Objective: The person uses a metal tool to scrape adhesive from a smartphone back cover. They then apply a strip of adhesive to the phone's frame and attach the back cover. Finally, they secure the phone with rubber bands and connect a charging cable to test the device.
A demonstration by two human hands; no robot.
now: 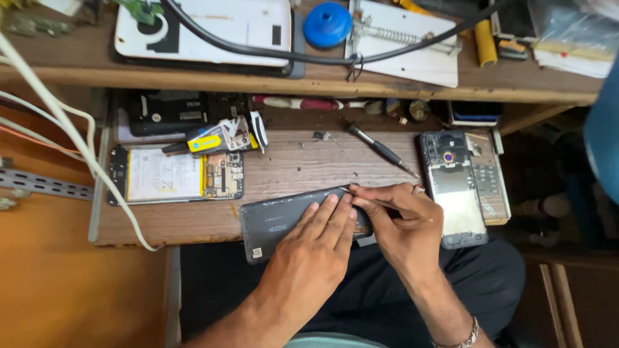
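1. Thin metal, held pinched: right hand (pixel 403 225) fingers closed on slim silver tweezers (pixel 377 201), tips set at the upper right edge of the dark grey flat phone back (pixel 284 222).
2. Left hand (pixel 316 248) fingers stretched flat, pressing down on that phone back, gripping nothing.
3. Phone back lying on the front edge of the scuffed wooden tabletop (pixel 303 164), partly overhanging toward the lap; long axis running left to right, slightly tilted, right end higher and farther away.
4. Likely trouble: tweezer tips slipping off the edge and scratching the panel or jabbing the left fingertips; too much prying could crack it; overhang could let it tip off.
5. Farther out: opened phone with bare frame (pixel 454 187) just right, black screwdriver (pixel 380 150) beyond, opened phone with white battery (pixel 174 175) left.
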